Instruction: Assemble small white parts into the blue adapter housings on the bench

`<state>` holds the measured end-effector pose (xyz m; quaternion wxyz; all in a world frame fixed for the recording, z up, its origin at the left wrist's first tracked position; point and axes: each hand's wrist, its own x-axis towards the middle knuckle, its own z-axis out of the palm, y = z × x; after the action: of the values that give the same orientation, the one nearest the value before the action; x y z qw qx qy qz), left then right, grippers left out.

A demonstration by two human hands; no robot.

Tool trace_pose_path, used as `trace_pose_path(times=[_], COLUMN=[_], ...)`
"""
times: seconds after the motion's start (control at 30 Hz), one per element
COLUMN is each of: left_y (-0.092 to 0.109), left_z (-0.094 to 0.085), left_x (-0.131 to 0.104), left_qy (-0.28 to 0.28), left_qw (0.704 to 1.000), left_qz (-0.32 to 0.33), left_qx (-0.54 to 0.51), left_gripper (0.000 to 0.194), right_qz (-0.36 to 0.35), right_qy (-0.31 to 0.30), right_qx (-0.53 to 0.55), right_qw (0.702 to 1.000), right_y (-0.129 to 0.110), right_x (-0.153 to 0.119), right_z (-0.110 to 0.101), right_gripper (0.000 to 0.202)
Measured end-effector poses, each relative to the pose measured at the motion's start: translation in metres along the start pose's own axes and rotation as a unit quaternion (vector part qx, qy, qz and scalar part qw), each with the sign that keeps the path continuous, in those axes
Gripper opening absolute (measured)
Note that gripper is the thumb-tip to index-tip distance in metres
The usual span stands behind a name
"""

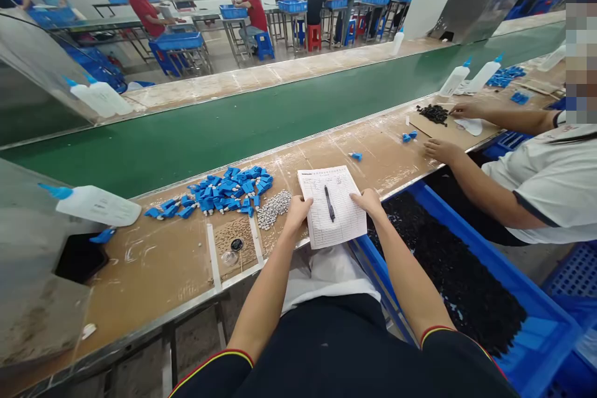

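A printed form sheet (342,217) with ruled rows and some handwriting rests at the bench's front edge, its near part over my lap. My left hand (298,211) grips its left edge, thumb on top. On the opposite edge my right hand (370,204) holds it the same way. A black pen (329,202) lies on the paper, touched by neither hand. Left of the sheet is a heap of small grey-white pieces (274,209), beside a larger pile of blue plastic parts (224,191).
A green conveyor belt (261,112) runs behind the bench (153,261). A white bottle (100,204) leans at far left. At right, a co-worker's hands (445,150) are near black pieces (433,114). A blue crate (545,317) of black parts stands below, right of me.
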<state>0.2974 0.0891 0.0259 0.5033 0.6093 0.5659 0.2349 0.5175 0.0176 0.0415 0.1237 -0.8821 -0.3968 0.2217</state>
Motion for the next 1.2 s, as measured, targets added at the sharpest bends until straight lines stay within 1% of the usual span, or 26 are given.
trace_pose_path(times=[0.07, 0.13, 0.23, 0.3, 0.37, 0.43, 0.5, 0.57, 0.67, 0.73, 0.8, 0.9, 0.97, 1.03, 1.13, 1.2], left_y=[0.001, 0.002, 0.007, 0.011, 0.019, 0.031, 0.048, 0.069, 0.103, 0.125, 0.144, 0.165, 0.174, 0.179, 0.186, 0.192], left_z=[0.000, 0.000, 0.003, 0.009, 0.019, 0.036, 0.058, 0.087, 0.135, 0.168, 0.197, 0.232, 0.249, 0.259, 0.266, 0.267], left_x=[0.007, 0.010, 0.009, 0.007, 0.006, 0.009, 0.018, 0.030, 0.055, 0.073, 0.090, 0.111, 0.121, 0.130, 0.142, 0.148], left_qy=[-0.019, -0.027, -0.033, -0.040, -0.048, -0.058, -0.071, -0.084, -0.098, -0.103, -0.104, -0.106, -0.113, -0.124, -0.144, -0.153], left_qw=[1.000, 0.999, 0.997, 0.995, 0.993, 0.991, 0.990, 0.990, 0.990, 0.991, 0.992, 0.994, 0.993, 0.991, 0.985, 0.979], left_qz=[0.000, 0.011, 0.040, 0.056, 0.066, 0.070, 0.069, 0.066, 0.061, 0.056, 0.049, 0.033, 0.025, 0.019, 0.011, 0.009], left_qx=[-0.008, -0.019, -0.049, -0.071, -0.089, -0.099, -0.100, -0.095, -0.079, -0.065, -0.048, -0.016, 0.010, 0.042, 0.098, 0.137], left_gripper=[0.010, 0.007, 0.014, 0.018, 0.019, 0.023, 0.025, 0.027, 0.029, 0.030, 0.031, 0.034, 0.035, 0.033, 0.026, 0.031], right_qz=[0.000, -0.003, -0.009, -0.015, -0.020, -0.022, -0.017, -0.003, 0.023, 0.039, 0.054, 0.069, 0.073, 0.072, 0.066, 0.062], right_qy=[-0.003, 0.002, 0.014, 0.025, 0.037, 0.047, 0.055, 0.061, 0.071, 0.074, 0.072, 0.068, 0.069, 0.077, 0.102, 0.123], right_qx=[0.009, 0.019, 0.034, 0.040, 0.040, 0.036, 0.028, 0.017, 0.000, -0.009, -0.015, -0.016, -0.011, -0.002, 0.017, 0.032], right_qw=[1.000, 1.000, 0.999, 0.999, 0.998, 0.998, 0.998, 0.998, 0.997, 0.996, 0.996, 0.995, 0.995, 0.994, 0.992, 0.990], right_y=[0.000, 0.002, 0.007, 0.013, 0.022, 0.035, 0.049, 0.063, 0.082, 0.093, 0.104, 0.118, 0.126, 0.132, 0.137, 0.138], right_x=[0.000, -0.001, -0.001, 0.001, 0.008, 0.020, 0.037, 0.061, 0.105, 0.135, 0.163, 0.200, 0.220, 0.236, 0.252, 0.255], right_z=[-0.001, -0.002, -0.008, -0.016, -0.030, -0.048, -0.070, -0.095, -0.131, -0.150, -0.165, -0.175, -0.176, -0.174, -0.172, -0.171], right_gripper=[0.027, 0.025, 0.026, 0.026, 0.026, 0.025, 0.023, 0.021, 0.020, 0.019, 0.020, 0.028, 0.032, 0.034, 0.034, 0.031])
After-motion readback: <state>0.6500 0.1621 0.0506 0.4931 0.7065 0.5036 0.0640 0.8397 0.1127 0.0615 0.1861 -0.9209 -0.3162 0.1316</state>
